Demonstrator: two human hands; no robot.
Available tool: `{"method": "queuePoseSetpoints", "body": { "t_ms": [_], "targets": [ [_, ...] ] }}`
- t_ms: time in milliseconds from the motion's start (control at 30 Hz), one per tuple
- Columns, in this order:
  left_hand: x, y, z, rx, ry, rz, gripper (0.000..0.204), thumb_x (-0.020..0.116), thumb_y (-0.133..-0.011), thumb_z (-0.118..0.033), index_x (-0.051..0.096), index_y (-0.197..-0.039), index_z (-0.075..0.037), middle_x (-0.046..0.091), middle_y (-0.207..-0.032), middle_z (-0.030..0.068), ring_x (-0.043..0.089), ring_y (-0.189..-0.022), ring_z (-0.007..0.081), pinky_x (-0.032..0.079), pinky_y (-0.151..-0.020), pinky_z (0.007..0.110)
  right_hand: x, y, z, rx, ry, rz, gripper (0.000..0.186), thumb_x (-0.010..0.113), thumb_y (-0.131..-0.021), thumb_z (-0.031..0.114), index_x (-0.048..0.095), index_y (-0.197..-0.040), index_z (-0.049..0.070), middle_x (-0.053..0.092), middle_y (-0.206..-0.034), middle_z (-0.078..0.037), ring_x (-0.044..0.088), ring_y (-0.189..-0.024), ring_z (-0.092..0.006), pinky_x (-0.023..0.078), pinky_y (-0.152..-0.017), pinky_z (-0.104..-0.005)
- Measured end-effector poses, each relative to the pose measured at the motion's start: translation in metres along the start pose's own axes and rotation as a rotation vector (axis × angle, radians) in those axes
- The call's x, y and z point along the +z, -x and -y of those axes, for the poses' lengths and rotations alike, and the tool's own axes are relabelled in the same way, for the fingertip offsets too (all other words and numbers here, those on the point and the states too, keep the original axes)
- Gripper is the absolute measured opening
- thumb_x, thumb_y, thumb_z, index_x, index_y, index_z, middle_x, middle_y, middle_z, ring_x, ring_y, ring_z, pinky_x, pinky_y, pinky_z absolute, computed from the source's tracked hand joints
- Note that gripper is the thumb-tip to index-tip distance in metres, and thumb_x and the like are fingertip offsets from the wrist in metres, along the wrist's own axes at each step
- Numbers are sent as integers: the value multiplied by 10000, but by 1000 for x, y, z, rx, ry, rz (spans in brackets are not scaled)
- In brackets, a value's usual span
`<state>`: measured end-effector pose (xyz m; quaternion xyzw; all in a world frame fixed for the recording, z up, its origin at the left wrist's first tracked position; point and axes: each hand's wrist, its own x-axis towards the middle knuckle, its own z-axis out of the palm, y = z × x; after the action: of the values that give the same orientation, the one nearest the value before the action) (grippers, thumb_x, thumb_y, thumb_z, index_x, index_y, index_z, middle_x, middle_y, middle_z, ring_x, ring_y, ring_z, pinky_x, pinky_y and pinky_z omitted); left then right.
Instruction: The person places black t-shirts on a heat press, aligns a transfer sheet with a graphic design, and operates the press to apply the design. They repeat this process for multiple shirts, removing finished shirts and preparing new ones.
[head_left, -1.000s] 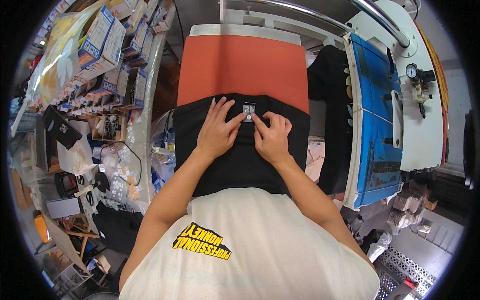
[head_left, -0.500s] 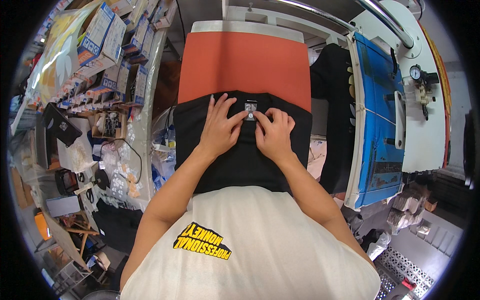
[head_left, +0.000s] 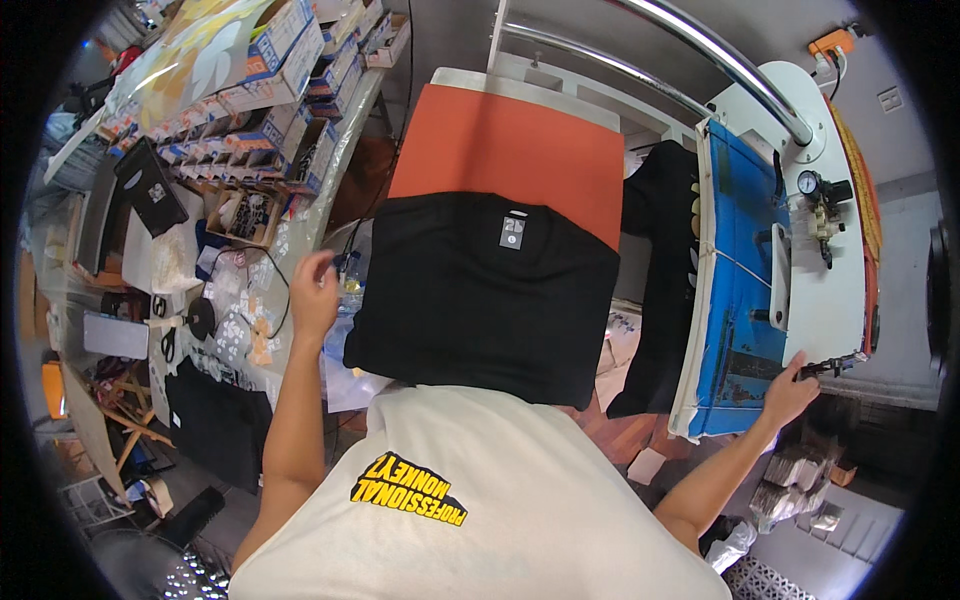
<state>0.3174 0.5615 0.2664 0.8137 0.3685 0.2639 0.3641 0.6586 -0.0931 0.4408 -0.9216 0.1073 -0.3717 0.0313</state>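
Observation:
A black shirt lies spread over an orange-red pad, its neckline toward the far side. A small grey-and-black neck label shows flat inside the collar. My left hand is raised left of the shirt, apart from it, its fingers curled in with nothing visible in them. Far out to the right, my right hand is closed on a black handle at the near corner of the white machine head. A blue plate with a pale fabric edge hangs on that head.
Another black garment lies between the pad and the blue plate. Chrome bars cross above the far side. At left stands a cluttered table with stacked cardboard boxes, scissors and a plastic sheet. A pressure gauge sits on the machine.
Both hands have left the collar label. My left hand has moved out to the left; my right hand has swung right to the machine's handle. The view has also shifted and turned slightly.

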Motion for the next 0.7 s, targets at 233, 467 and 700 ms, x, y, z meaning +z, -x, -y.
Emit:
{"method": "queuePoseSetpoints", "body": {
  "t_ms": [233,467,700],
  "targets": [
    [-13,110,82,-206,-12,-23,183,633,-889,0,709,-1054,14,690,-984,142,693,-851,261,547,-792,330,-16,-1,12,-87,95,366,761,634,-900,650,681,-1073,-90,663,-1116,-319,620,-1090,-494,480,-948,-544],
    [-2,179,102,-184,-39,61,153,651,-880,-48,728,-1004,-2,698,-915,162,700,-849,285,542,-758,382,-57,41,42,-185,-55,164,605,776,-843,470,673,-993,-107,663,-1024,-330,625,-1005,-501,480,-913,-547],
    [13,193,126,-272,-128,269,195,634,-873,-121,721,-982,15,708,-951,222,691,-909,396,538,-805,429,-95,130,138,-317,-575,230,369,735,-916,242,654,-1203,25,620,-1212,-240,540,-1159,-464,422,-946,-528]
  ]
}}
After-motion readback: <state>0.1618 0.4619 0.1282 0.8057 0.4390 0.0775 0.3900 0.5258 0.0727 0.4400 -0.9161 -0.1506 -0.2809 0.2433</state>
